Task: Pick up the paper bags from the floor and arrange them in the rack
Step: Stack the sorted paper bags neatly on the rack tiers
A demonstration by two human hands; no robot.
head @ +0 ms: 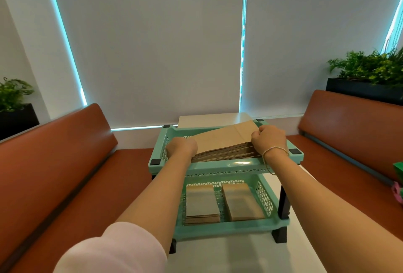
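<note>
A mint-green two-tier plastic rack (226, 167) stands on a white table. A thick stack of flat brown paper bags (222, 142) lies slanted in its top tray. My left hand (182, 147) grips the stack's near left corner, fingers curled. My right hand (269, 138) grips the stack's right edge, with a thin bracelet on its wrist. Two smaller stacks of paper bags sit side by side in the bottom tray, a left stack (201, 204) and a right stack (241, 202).
The white table (250, 255) runs between two brown upholstered benches, one at left (56, 163) and one at right (349, 133). Planters with green plants stand behind both benches. Grey window blinds fill the back. Something green and pink lies on the right bench's edge (398, 179).
</note>
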